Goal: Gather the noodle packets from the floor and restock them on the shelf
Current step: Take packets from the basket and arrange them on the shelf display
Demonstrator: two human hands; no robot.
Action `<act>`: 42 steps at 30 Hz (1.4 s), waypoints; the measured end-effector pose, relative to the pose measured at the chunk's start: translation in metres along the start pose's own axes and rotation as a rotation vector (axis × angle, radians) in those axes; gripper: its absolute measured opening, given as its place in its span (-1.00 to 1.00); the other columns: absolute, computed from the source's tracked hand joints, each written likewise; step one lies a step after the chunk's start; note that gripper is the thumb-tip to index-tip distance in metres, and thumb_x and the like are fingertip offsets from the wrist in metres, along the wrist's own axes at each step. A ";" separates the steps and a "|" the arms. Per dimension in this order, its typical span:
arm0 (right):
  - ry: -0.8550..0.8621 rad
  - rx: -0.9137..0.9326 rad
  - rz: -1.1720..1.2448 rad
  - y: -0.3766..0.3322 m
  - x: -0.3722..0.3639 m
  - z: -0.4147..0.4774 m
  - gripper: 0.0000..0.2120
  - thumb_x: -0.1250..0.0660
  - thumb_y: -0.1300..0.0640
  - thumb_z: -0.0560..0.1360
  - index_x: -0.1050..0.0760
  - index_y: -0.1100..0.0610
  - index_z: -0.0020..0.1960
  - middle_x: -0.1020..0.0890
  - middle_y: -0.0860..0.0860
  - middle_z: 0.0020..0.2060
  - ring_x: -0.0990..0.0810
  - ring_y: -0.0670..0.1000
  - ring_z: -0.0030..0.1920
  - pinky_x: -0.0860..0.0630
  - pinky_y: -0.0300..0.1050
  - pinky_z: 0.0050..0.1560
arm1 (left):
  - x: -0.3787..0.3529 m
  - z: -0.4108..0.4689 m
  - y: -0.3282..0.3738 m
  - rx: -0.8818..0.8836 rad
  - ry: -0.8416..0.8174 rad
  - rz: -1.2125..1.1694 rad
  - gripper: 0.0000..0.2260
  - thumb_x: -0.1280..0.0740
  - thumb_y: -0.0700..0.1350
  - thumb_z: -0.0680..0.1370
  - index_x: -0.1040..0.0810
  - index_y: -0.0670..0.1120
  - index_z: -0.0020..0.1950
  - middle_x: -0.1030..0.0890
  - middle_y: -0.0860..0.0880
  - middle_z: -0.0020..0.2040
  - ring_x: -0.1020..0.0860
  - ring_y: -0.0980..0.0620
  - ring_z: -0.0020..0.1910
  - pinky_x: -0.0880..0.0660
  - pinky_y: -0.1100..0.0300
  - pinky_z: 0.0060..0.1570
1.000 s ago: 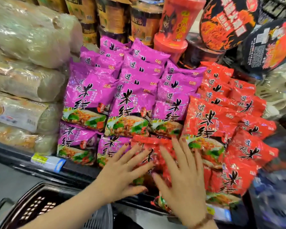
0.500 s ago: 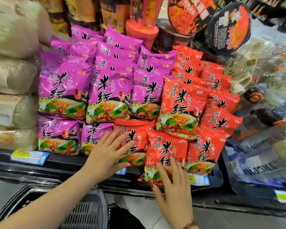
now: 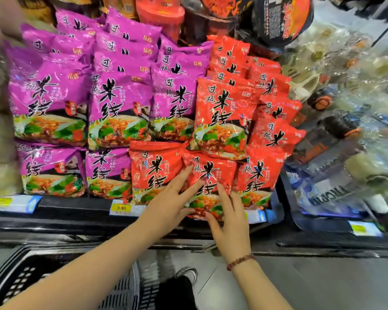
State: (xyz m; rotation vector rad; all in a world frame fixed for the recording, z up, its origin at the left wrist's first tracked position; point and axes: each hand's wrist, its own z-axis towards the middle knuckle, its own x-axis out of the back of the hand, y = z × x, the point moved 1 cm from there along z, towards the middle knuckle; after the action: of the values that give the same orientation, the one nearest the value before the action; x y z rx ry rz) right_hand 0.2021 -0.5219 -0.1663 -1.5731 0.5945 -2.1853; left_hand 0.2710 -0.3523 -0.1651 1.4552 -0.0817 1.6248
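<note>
**Item:** red foil noodle packet with black brush lettering (image 3: pixel 211 175).
**Location:** on the shelf, in the front bottom row, wedged between two like red packets. Its lower edge overhung the black shelf rail (image 3: pixel 76 212), near the yellow price label (image 3: pixel 121 208).

**Left hand** (image 3: pixel 173 204): fingers straight and spread, laid flat across the seam between this packet and its left neighbour. It pressed and clasped nothing.
**Right hand** (image 3: pixel 232 222), red bead bracelet (image 3: pixel 240 261) at the wrist: fingers straight and pointing up, with the tips on the packet's lower right face. It likewise held nothing.

Both thumbs lay by the packet's bottom edge. Whether either hooked beneath it could not be told, as the view there was soft.

**Step in hand (judged):** seating a restocked packet, pushing it back into line with the row.
**Next move (judged):** a level push from both palms until the overhang clears the rail, gentle enough not to topple the red packets stacked above. After that, a reach down for any packets remaining.

**Adjacent stock:** purple foil noodle packets (image 3: pixel 119 108) to the left, and a black perforated plastic basket (image 3: pixel 20 283) below.
</note>
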 end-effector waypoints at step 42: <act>0.322 0.248 -0.293 0.078 0.061 0.105 -0.44 -0.11 -0.13 0.55 -0.13 -0.07 0.51 -0.13 0.11 0.51 -0.08 0.16 0.52 0.13 0.27 0.49 | 0.017 0.096 0.026 0.016 0.022 0.593 0.09 -0.12 0.61 0.21 0.13 0.10 0.58 0.18 -0.15 0.58 0.14 -0.20 0.55 0.16 -0.13 0.49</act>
State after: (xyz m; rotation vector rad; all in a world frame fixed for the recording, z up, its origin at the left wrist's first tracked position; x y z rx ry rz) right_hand 0.2878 -0.6317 -0.1303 -1.2532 0.1732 -2.6395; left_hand 0.3278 -0.4138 -0.1093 1.5089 -0.5314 2.1112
